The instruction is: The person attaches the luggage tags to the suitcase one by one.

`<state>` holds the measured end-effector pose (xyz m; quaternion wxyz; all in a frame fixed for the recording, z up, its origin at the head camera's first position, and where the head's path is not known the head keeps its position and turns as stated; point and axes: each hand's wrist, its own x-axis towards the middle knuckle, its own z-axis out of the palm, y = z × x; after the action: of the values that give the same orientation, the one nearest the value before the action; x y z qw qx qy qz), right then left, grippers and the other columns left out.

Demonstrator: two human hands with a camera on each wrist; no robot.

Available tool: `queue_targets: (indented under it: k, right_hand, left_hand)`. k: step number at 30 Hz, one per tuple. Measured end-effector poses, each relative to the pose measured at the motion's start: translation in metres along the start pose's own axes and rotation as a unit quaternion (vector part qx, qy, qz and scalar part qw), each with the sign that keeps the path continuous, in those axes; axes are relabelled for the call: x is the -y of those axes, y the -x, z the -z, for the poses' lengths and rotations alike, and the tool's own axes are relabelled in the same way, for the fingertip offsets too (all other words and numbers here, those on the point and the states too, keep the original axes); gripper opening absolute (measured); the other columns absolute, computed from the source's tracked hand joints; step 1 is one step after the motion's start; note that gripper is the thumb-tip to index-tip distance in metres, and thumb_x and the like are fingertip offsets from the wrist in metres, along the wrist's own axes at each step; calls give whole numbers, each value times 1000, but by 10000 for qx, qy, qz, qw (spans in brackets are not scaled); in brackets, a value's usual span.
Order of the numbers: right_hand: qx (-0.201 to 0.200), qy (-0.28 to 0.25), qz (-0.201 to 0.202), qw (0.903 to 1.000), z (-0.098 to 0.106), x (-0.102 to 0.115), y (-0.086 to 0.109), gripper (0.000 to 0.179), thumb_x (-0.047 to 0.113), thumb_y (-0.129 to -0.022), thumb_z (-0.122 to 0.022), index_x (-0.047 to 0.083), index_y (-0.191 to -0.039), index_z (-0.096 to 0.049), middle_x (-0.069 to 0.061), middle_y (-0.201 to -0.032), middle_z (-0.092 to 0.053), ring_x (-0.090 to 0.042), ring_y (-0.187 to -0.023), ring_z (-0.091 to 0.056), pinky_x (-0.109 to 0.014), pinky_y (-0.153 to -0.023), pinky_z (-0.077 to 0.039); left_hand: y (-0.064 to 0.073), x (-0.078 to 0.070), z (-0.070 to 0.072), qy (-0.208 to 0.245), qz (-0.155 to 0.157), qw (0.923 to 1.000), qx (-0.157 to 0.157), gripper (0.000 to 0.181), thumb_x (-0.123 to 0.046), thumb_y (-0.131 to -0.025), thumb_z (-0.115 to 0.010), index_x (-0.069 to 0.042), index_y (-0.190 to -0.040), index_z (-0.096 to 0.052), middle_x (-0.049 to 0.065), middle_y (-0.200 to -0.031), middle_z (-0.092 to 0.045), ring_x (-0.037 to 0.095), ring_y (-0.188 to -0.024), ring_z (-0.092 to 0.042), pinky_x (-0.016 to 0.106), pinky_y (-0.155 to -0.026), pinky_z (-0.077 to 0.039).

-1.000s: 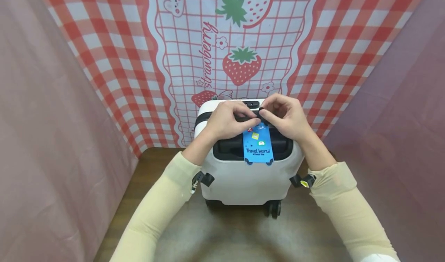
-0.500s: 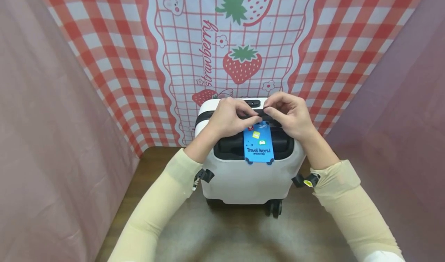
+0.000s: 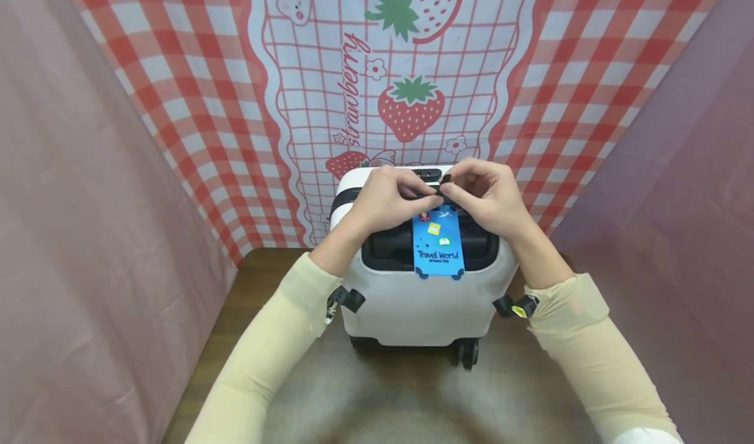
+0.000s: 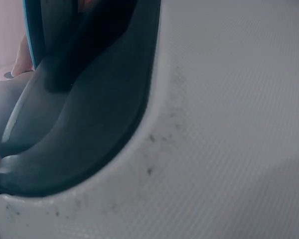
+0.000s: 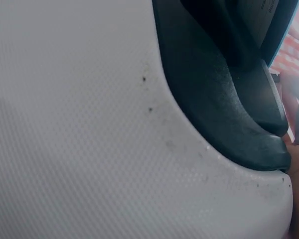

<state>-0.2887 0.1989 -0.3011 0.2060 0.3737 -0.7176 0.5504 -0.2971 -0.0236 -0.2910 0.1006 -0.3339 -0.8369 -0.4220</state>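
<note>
A white suitcase stands upright, with a blue luggage tag marked "Travel World" hanging over the black handle area on its near face. At the top of the tag, my left hand pinches a black strap between thumb and fingers. Just to the right, my right hand pinches a short dark strap end that sticks up at its fingertips. Fingers hide most of the strap. Both wrist views are filled by the suitcase shell and the dark recess, with the tag's edge at the top.
Black wheels of the suitcase rest on the brown wooden table. Right behind it hangs a red-and-white strawberry cloth. Pink curtains close in both sides. A black combination lock sits on the suitcase top.
The dark strap end at my right fingertips now stands up more plainly than half a second ago. The right hand has shifted slightly left; the left hand and tag stay nearly in place.
</note>
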Motion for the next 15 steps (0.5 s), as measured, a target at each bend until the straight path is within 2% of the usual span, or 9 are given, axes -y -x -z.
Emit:
queue_targets:
  k: [3,7,10,13,15]
  right_hand:
    - [0,184,79,9998,-1,2,-1,13,-19,-89,-69,-10,-98,-71,12,-84,-70,-7,-63,-55,-17,-58,-49]
    - [-70,-65,400,9992,0,2,1,5,-14,-92,-71,-10,-96,-72,5,-90,-71,-8,-65,-55,-17,-58,-49]
    - [-159,-256,564,9980,1,1,2,4,-8,-95,-72,-5,-96,-75,1,-94,-74,-8,-71,-58,-16,-59,-50]
    - [-237,-260,605,9975,0,1,3,4,-3,-96,-74,-1,-98,-77,1,-95,-74,-8,-73,-59,-16,-59,-49]
    - [-291,-191,580,9977,0,1,4,2,-1,-96,-75,-2,-97,-76,0,-95,-74,-8,-73,-58,-17,-59,-49]
  left_hand:
    - [0,-1,2,-12,24,10000,24,20,-26,-92,-84,-11,-106,-86,4,-103,-83,14,-86,-79,27,-80,-63]
    - [-2,-3,2,-143,-150,9998,10,19,-26,-92,-85,-11,-104,-86,4,-101,-83,13,-84,-79,25,-78,-63]
    - [-4,-4,1,-268,-220,9994,-20,18,-25,-91,-85,-11,-103,-87,4,-99,-84,13,-82,-80,24,-75,-63]
    - [-4,-3,0,-372,-173,9991,-62,18,-26,-92,-85,-11,-103,-87,4,-99,-84,13,-81,-80,23,-74,-62]
    - [-3,-3,-1,-397,-140,9991,-55,19,-27,-92,-84,-11,-104,-87,4,-100,-84,14,-83,-80,23,-76,-63]
